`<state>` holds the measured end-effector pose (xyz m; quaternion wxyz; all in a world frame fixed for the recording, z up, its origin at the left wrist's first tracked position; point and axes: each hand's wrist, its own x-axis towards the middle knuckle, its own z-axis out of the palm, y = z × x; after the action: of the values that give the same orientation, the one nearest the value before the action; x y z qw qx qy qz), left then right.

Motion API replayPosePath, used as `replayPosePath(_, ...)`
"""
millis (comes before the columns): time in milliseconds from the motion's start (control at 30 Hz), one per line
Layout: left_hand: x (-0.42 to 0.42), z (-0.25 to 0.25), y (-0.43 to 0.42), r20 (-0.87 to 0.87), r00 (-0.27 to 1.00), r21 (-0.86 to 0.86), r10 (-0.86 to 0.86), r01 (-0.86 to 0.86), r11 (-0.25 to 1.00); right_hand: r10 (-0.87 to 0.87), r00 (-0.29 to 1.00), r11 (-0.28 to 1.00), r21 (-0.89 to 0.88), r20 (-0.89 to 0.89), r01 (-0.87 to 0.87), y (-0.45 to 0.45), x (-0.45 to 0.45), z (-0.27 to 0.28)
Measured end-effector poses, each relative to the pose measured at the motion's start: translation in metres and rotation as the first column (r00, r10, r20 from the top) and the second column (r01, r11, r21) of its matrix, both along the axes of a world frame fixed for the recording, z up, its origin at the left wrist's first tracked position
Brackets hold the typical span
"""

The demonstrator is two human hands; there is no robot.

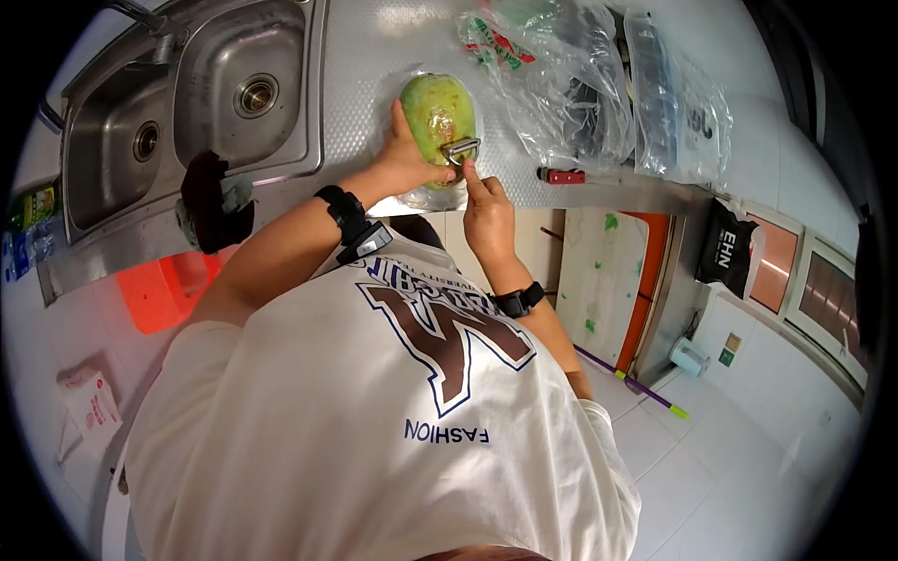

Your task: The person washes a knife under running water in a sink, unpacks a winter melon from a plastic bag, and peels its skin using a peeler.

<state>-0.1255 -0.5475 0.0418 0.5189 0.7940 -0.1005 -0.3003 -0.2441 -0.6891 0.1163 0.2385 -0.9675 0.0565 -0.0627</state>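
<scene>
— And the left hand?
— Left hand (pixel 404 164) half open, cupped around the left and near side of a fruit (pixel 435 107); forefinger up along the left flank, thumb across the near end.
— And the right?
— Right hand (pixel 488 210) closed on a peeler (pixel 460 150), forefinger stretched toward the head (other fingers curled, partly hidden). Peeler over the near part of the fruit; hard to tell whether blade against skin.
— Fruit resting where?
— On the counter (pixel 360 103), between a double sink (pixel 311 122) to the left and plastic bags (pixel 561 79) to the far right. Near the front edge, just below the bags, a red handle (pixel 565 176).
— Beyond the counter?
— Dark cloth (pixel 204 182) over the sink's near edge, orange tub (pixel 164 299) below; off to the right, a black bag (pixel 720 257) and a pale tiled floor (pixel 673 477).
— Materials?
— Fruit oval, green with yellow-brown patches, glossy on top. Counter of dimpled metal; sink smooth, round-cornered. Bags crinkled, see-through, one with red and green print.
</scene>
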Motion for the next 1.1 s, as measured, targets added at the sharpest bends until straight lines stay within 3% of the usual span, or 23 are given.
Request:
replayPosePath(233,0.007,0.007,-0.004,-0.022,1.0,0.126,-0.018,0.021,0.992,0.048,0.998,0.994,-0.092,-0.031,-0.051,-0.003,0.013,0.002)
replayPosePath(400,0.015,0.033,-0.006,-0.227,0.97,0.07,0.089,-0.075,0.995,0.061,0.997,0.989,-0.132,-0.04,-0.065,-0.002,0.025,0.004)
replayPosePath(667,0.037,0.042,-0.007,-0.339,0.927,0.031,0.162,-0.161,0.986,0.069,0.993,0.996,-0.07,0.092,-0.062,0.001,0.066,-0.005)
replayPosePath(733,0.04,0.042,-0.006,-0.337,0.93,-0.013,0.147,-0.161,0.987,0.072,0.997,0.997,-0.029,0.021,-0.071,-0.005,0.069,0.006)
replayPosePath(800,0.045,0.043,-0.008,-0.357,0.92,0.039,0.164,-0.161,0.986,0.115,0.99,0.987,0.119,-0.081,-0.105,-0.013,0.068,0.014)
replayPosePath(833,0.046,0.034,-0.012,-0.354,0.92,0.039,0.166,-0.163,0.986,0.087,0.991,0.984,0.167,-0.105,-0.068,-0.014,0.063,0.015)
replayPosePath(900,0.042,0.023,-0.021,-0.092,0.956,0.123,0.28,-0.269,0.955,0.058,0.993,0.985,0.166,-0.103,-0.041,-0.017,0.05,0.008)
replayPosePath(1000,0.037,0.04,-0.028,-0.102,0.959,0.197,0.265,-0.242,0.95,0.034,0.994,0.994,0.107,-0.101,-0.023,-0.018,0.042,0.0)
replayPosePath(1100,0.035,0.023,-0.031,-0.015,0.964,0.132,0.266,-0.262,0.956,-0.015,0.999,0.995,0.101,-0.045,0.019,-0.019,0.043,-0.007)
